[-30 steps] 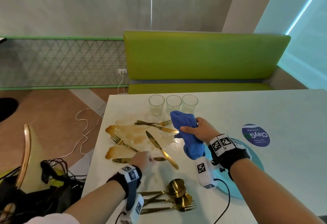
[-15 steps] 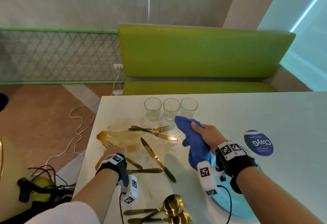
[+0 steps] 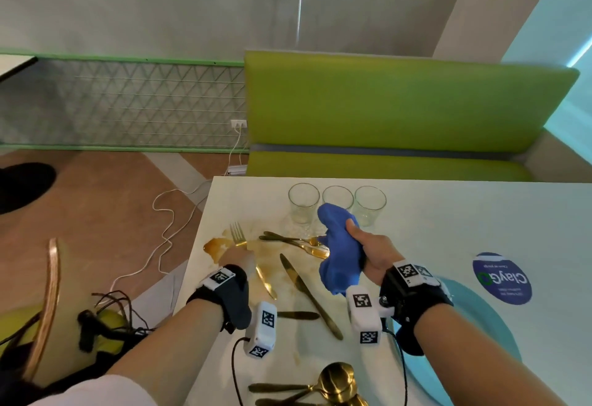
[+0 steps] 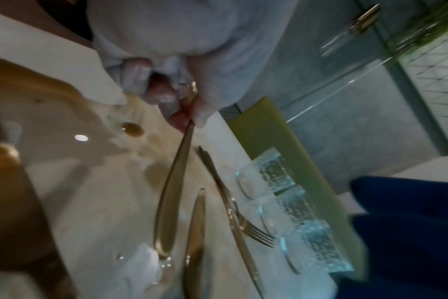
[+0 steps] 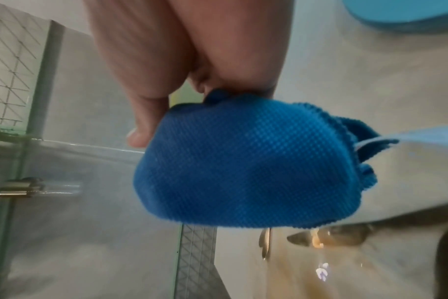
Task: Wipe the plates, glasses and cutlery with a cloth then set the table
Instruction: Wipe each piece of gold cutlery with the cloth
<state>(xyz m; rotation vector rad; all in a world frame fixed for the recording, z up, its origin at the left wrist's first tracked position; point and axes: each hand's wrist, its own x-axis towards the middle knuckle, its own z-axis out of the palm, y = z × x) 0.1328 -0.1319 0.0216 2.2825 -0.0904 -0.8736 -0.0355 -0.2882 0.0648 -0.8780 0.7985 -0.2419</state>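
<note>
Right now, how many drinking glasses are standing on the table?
3. They stand in a row at the far edge: the left glass, the middle glass, partly behind the blue cloth, and the right glass. None other shows.

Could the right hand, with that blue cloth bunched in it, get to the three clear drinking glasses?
Probably yes: the right hand gripping the blue cloth hovers just before the clear glasses, nothing between.

You've got a blue waffle-weave cloth (image 5: 246, 165), gold cutlery incl. the fork (image 3: 237, 234), clear glasses (image 3: 303, 202), brown spill (image 3: 217, 247) on a white table (image 3: 480, 213), lime-green bench (image 3: 400, 110), light-blue plate (image 3: 474, 335).
</note>
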